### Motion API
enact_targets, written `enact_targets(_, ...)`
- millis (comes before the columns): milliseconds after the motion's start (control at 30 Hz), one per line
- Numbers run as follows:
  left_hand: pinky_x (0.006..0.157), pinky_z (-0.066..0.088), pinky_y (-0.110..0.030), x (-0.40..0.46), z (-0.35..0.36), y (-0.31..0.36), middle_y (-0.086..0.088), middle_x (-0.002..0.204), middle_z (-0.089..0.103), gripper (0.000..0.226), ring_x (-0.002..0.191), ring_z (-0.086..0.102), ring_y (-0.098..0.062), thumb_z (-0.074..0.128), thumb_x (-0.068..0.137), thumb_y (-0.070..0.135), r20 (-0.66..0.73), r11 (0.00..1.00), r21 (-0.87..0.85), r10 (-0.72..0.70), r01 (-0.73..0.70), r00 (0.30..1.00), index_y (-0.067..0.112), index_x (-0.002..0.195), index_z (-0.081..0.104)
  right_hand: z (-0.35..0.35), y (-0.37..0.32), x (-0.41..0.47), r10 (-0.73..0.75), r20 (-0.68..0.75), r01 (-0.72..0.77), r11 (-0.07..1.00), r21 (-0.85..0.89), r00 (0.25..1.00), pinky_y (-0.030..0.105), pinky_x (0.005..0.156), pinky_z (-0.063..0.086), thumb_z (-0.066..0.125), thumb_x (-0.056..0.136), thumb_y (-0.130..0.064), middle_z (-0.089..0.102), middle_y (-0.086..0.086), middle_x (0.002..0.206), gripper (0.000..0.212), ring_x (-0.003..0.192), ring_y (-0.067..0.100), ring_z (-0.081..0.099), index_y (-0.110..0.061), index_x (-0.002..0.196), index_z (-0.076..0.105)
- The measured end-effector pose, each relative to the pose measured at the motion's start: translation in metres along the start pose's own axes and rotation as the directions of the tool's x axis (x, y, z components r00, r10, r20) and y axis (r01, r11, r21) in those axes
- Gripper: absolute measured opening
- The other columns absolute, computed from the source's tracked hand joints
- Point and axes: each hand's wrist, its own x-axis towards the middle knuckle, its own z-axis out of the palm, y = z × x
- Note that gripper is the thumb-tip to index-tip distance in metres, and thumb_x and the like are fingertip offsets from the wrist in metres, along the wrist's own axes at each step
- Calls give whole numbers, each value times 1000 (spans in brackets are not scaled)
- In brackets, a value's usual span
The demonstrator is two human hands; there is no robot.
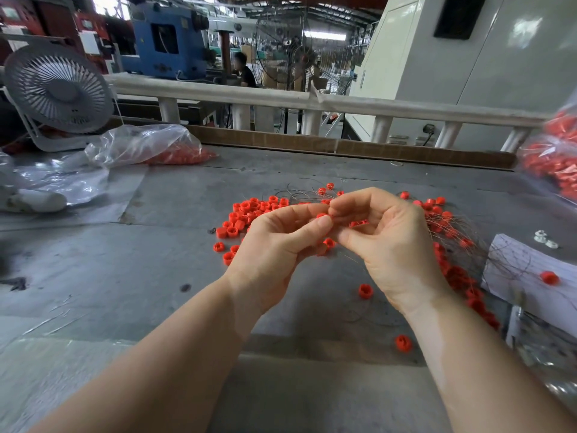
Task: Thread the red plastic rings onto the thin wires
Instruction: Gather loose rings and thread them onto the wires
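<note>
Left hand: the left hand (274, 242) was raised over the middle of the table (175, 201), thumb and forefinger pinched on a single red ring (323, 215), the other fingers curled beneath.
Right hand: the right hand (387, 242) met it fingertip to fingertip, fingers pressed together as if on a wire end; the wire itself was too fine to make out there, so what it held could not be told for certain.
Loose rings: a pile of red rings (249, 214) lay just beyond the left hand, with strays on the near side, one at (364, 290).
Wires: a fan of thin wires (449, 232) spread under and to the right of the right hand, many already carrying rings.
Slip risk: the ring was small and held only by fingertips; a nudge from the wire could likely pop it free to join the strays.
Miss risk: a springy wire tip could probably glance off the hole and bend.
Tangle risk: the right wrist sat close over the wire fan, so a drag might snag it and scatter threaded pieces.
Spare stock: a bag of rings (549, 164) slumped at the far right, another plastic bag (146, 145) far left.
</note>
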Motion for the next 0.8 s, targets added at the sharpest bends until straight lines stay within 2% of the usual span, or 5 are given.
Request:
enact_targets(233,71,58,-29,-1,2,-2,-4,75,71,16,70,67,-14,64,67,18,-25,982,118,148,-145,989,14,82,68,-6,4,2,120,-71,-117,992,48,990,10,57,44,66,80,3,70,-7,75,27,70,3,63,-23,77,69)
enact_targets(333,70,57,-25,-2,5,-2,-4,78,72,17,72,66,-16,64,73,13,-28,966,185,191,-183,981,10,89,69,-4,3,2,159,0,-158,978,137,987,13,64,48,65,84,-15,72,-5,83,9,79,5,66,-22,85,71)
enact_targets(467,66,55,-21,-6,8,-1,-2,77,72,14,72,67,-13,59,82,1,37,942,240,231,-233,972,4,93,68,4,2,-1,157,161,-175,979,105,974,21,68,52,66,71,-42,73,1,89,34,83,13,68,-21,97,70)
enact_targets(600,64,54,-18,-7,10,-1,-6,79,69,19,72,67,-9,53,86,-10,59,915,299,266,-271,962,1,94,65,7,3,-3,88,120,-95,994,53,989,25,64,54,72,65,-41,72,0,76,25,70,14,68,-25,85,72)
enact_targets(800,61,50,-13,-9,12,-1,-7,79,67,18,68,65,-2,51,86,-14,64,896,346,273,-278,960,-5,94,63,8,0,-4,76,100,-84,993,79,992,27,65,57,69,67,-27,72,12,77,20,66,18,68,-19,85,72)
